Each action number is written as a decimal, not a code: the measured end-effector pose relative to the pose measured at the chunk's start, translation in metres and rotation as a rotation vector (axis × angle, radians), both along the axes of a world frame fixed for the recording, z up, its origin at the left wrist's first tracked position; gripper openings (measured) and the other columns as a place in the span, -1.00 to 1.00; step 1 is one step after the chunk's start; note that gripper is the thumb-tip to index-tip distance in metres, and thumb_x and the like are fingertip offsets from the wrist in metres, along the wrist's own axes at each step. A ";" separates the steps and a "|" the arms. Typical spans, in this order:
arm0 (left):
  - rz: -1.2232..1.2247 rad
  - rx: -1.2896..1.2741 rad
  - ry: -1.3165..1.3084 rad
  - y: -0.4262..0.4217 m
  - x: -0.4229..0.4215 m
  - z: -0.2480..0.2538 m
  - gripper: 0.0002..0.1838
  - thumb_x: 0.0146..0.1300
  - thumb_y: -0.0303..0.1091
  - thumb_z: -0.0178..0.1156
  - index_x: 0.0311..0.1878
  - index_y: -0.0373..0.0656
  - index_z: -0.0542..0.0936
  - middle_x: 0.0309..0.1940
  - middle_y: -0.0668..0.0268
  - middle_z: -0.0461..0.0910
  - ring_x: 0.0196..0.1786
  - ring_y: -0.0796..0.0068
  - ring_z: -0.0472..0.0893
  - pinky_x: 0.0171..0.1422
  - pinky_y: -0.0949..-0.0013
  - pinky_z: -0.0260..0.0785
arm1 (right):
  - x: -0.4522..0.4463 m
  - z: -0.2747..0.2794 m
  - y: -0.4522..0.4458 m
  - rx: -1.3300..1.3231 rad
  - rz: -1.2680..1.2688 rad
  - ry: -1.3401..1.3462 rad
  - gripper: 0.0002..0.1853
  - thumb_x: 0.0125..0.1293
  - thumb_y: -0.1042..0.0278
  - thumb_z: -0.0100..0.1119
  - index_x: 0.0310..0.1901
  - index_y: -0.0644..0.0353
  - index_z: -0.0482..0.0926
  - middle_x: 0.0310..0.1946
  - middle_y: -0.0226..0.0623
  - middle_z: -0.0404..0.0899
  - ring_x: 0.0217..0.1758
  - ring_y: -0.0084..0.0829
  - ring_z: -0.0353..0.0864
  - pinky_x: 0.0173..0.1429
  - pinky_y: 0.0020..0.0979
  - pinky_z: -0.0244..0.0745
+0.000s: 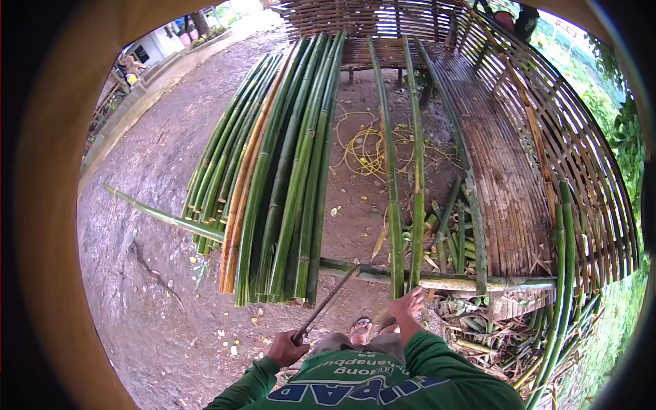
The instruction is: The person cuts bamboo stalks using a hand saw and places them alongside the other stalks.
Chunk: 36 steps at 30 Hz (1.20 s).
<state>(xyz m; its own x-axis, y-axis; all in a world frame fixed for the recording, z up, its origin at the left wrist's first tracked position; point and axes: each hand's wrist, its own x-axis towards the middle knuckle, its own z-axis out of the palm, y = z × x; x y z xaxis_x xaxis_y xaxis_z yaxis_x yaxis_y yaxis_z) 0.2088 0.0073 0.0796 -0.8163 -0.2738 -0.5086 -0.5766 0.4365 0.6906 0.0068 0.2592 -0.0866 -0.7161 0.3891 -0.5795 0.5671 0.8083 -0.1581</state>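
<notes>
My left hand (285, 350) is closed around the dark handle of a long blade (326, 305), which points up and to the right, its tip near the crosswise bamboo pole (502, 282). My right hand (408, 304) has its fingers apart at the lower ends of two green bamboo poles (394, 232); whether it touches them is hard to tell. These poles lie across the crosswise pole. Left of them lies a row of long green bamboo poles (292, 178), with a brownish pole (251, 184) among them.
A woven bamboo fence and slatted bench (502, 171) stand at the right. Yellow rope (365, 150) lies coiled on the ground. Bamboo offcuts (458, 239) are piled beneath the poles. A person (131, 65) is far off at the upper left.
</notes>
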 end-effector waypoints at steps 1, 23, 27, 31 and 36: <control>-0.017 -0.014 -0.005 0.002 -0.006 0.004 -0.64 -0.06 -0.22 0.33 -0.61 -0.18 0.34 -0.72 0.42 0.27 -0.58 0.61 0.23 -0.52 0.37 0.15 | -0.002 -0.001 0.005 -0.001 0.012 0.008 0.34 -0.33 0.01 0.54 0.40 0.18 -0.24 0.30 -0.05 0.06 0.33 -0.05 0.20 0.34 -0.07 0.18; 0.122 -0.037 -0.021 0.025 -0.003 -0.017 -0.73 -0.05 -0.29 0.29 -0.59 -0.23 0.42 -0.73 0.39 0.35 -0.62 0.60 0.30 -0.51 0.40 0.25 | -0.033 -0.020 -0.010 -0.102 0.465 0.089 -0.19 0.07 0.38 0.15 0.31 0.44 -0.04 0.04 0.15 0.36 0.13 0.02 0.38 0.24 -0.13 0.28; 0.166 -0.027 0.051 0.024 -0.004 0.001 -0.73 -0.04 -0.30 0.29 -0.60 -0.23 0.41 -0.73 0.41 0.34 -0.62 0.62 0.29 -0.51 0.41 0.25 | -0.008 -0.023 -0.016 -0.245 0.414 0.068 -0.15 -0.03 0.28 0.25 0.27 0.38 0.03 0.03 0.23 0.40 0.14 0.05 0.42 0.23 -0.11 0.30; 0.163 -0.067 0.034 0.017 0.005 -0.006 -0.71 -0.04 -0.29 0.29 -0.60 -0.23 0.40 -0.73 0.37 0.36 -0.63 0.59 0.32 -0.50 0.41 0.27 | 0.067 -0.049 -0.008 -0.408 0.296 0.201 -0.02 -0.17 0.17 0.36 0.27 0.32 0.04 0.04 0.22 0.40 0.15 0.11 0.41 0.19 -0.07 0.36; 0.184 -0.087 -0.008 0.014 0.014 -0.022 -0.70 -0.06 -0.26 0.31 -0.60 -0.23 0.40 -0.73 0.30 0.39 -0.64 0.51 0.36 -0.51 0.36 0.29 | 0.085 -0.047 0.007 -0.474 0.300 0.004 0.15 -0.21 0.14 0.39 0.35 0.28 -0.17 -0.01 0.25 0.45 0.04 0.15 0.48 0.10 -0.07 0.43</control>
